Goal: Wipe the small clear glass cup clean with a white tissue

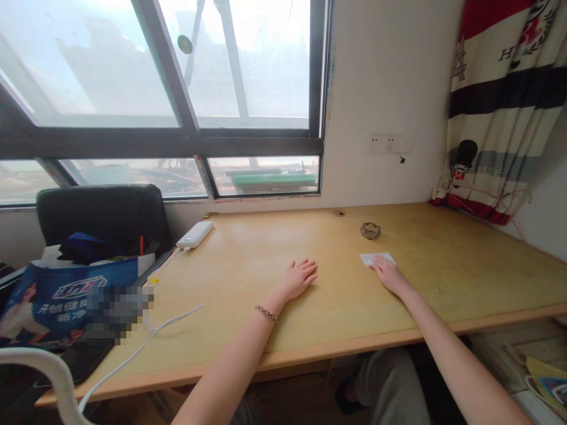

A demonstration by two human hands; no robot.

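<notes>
My left hand [297, 280] lies palm down on the wooden table [248, 248], fingers stretched out and holding nothing. A chain bracelet [266, 313] circles that wrist. To the right, my right hand [390, 275] presses a white tissue [367, 258] against the tabletop, its fingers close together. Part of the tissue is hidden under the fingers. Just behind it on the table sits a dark, ring-shaped openwork object [370, 231], apart from both hands.
A white power bank [195, 235] with a cable lies at the table's back left. At left stand a black chair [104, 206] and a blue printed bag [44, 301]. A white cable [177, 319] crosses the left edge. A curtain [491, 136] hangs at the back right.
</notes>
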